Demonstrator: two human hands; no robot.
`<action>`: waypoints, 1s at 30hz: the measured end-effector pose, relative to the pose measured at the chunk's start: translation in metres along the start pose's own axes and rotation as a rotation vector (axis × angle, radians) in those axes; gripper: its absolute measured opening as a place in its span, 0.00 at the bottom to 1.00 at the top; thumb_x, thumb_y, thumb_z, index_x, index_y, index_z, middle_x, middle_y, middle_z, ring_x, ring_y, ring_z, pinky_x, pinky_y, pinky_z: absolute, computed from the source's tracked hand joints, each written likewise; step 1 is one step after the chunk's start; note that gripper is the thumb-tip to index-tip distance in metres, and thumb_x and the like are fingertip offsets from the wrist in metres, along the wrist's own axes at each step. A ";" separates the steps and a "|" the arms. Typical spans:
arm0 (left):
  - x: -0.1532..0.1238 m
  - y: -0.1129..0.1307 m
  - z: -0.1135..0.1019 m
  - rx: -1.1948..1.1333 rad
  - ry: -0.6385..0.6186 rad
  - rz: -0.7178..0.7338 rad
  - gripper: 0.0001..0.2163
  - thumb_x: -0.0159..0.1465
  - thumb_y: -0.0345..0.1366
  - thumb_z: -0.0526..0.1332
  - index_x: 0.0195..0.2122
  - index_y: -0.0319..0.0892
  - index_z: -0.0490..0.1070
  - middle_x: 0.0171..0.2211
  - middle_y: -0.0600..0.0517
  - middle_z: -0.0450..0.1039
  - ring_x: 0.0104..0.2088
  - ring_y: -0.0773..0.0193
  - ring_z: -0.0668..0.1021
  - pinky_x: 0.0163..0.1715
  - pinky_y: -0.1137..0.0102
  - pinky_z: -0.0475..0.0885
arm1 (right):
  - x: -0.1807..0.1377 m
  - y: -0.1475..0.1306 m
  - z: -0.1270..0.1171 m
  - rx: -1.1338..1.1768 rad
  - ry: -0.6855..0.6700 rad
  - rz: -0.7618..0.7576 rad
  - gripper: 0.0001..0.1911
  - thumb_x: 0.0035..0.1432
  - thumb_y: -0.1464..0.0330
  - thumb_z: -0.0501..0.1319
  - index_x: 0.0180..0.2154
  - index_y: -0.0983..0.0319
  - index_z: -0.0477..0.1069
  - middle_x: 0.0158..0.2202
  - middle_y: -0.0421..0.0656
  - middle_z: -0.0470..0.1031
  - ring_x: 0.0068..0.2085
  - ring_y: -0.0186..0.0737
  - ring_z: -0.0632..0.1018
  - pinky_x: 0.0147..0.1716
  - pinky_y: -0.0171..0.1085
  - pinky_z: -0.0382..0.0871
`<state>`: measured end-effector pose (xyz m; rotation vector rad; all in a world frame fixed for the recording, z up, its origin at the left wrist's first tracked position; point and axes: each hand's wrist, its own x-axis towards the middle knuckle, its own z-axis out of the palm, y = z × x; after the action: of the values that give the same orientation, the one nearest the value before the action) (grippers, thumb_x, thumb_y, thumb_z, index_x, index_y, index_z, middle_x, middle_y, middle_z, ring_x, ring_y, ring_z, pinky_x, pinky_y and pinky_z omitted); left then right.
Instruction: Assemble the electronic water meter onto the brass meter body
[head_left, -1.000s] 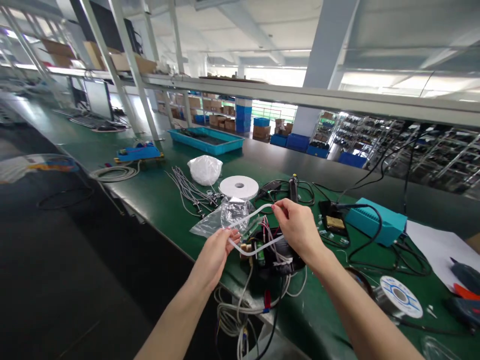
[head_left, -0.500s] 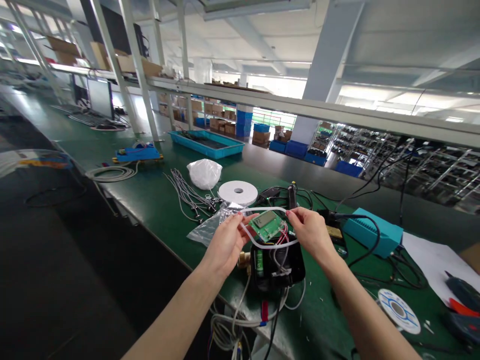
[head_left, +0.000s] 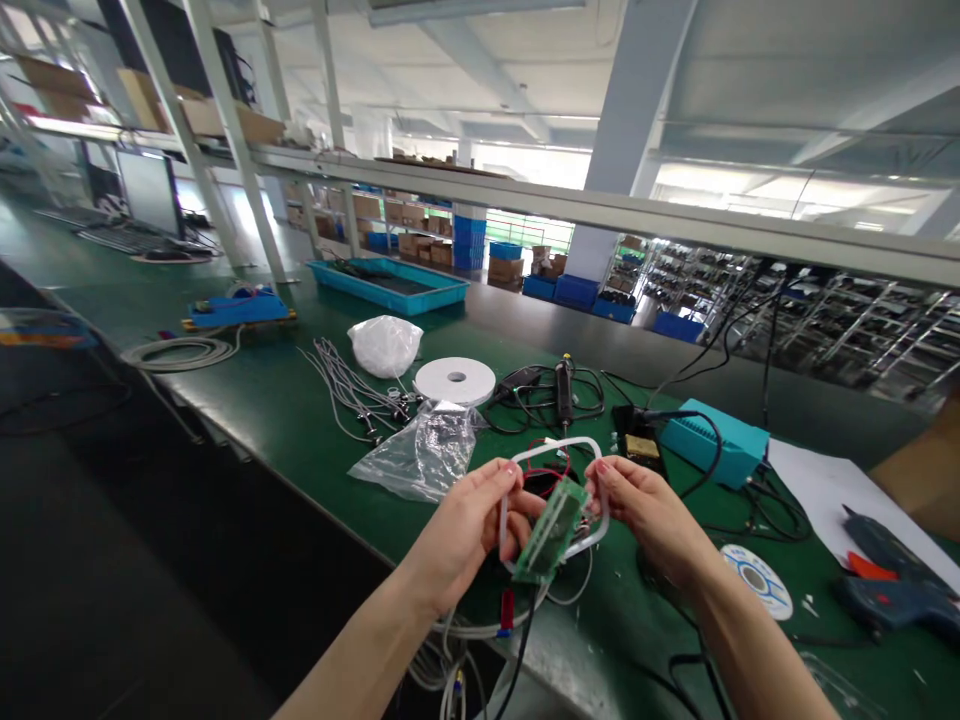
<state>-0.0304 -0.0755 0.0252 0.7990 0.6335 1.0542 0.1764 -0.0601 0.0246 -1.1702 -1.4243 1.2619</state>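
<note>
Both hands hold a white rounded-rectangular gasket [head_left: 576,441] over the bench. My left hand [head_left: 469,525] pinches its left side, and my right hand [head_left: 649,505] pinches the right side near the upper corner. A green circuit board [head_left: 553,535] hangs tilted steeply within and in front of the ring, close to the fingers of both hands. Red wires [head_left: 534,468] show behind it, inside the ring. The black housing below is mostly hidden by my hands and the board. Cables [head_left: 450,660] hang over the bench edge underneath.
On the green bench [head_left: 292,420] lie a clear plastic bag [head_left: 420,455], a white tape roll [head_left: 454,380], grey cables [head_left: 341,385] and a black electric screwdriver [head_left: 564,395]. To the right are a teal box [head_left: 716,445], a solder spool [head_left: 757,580] and a glue gun [head_left: 892,590].
The gasket has come lower and nearer, held upright now. The circuit board has swung from lying nearly flat to steeply tilted, and the black housing is now largely covered. The view shifted right.
</note>
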 end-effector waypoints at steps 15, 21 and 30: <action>-0.002 -0.021 0.017 0.189 0.258 0.342 0.14 0.63 0.49 0.56 0.36 0.42 0.62 0.24 0.54 0.73 0.15 0.74 0.67 0.13 0.82 0.58 | 0.008 0.008 0.022 -0.018 0.191 -0.218 0.17 0.58 0.55 0.57 0.41 0.60 0.63 0.47 0.45 0.73 0.18 0.24 0.68 0.17 0.31 0.59; 0.004 -0.019 0.012 -0.014 0.262 0.084 0.12 0.62 0.45 0.57 0.34 0.42 0.60 0.26 0.46 0.77 0.12 0.72 0.69 0.09 0.82 0.57 | 0.009 0.003 0.024 -0.015 0.140 -0.117 0.17 0.58 0.54 0.54 0.40 0.61 0.61 0.35 0.45 0.79 0.14 0.25 0.65 0.14 0.30 0.55; -0.022 -0.033 0.005 0.520 0.438 0.352 0.18 0.59 0.47 0.60 0.42 0.39 0.72 0.28 0.51 0.73 0.20 0.67 0.76 0.12 0.76 0.70 | -0.006 0.036 0.024 -0.220 0.191 0.017 0.19 0.57 0.52 0.53 0.39 0.62 0.64 0.26 0.42 0.77 0.13 0.29 0.64 0.12 0.31 0.56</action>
<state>-0.0177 -0.1064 0.0027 1.1693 1.2015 1.4289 0.1577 -0.0686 -0.0141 -1.4128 -1.4375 0.9926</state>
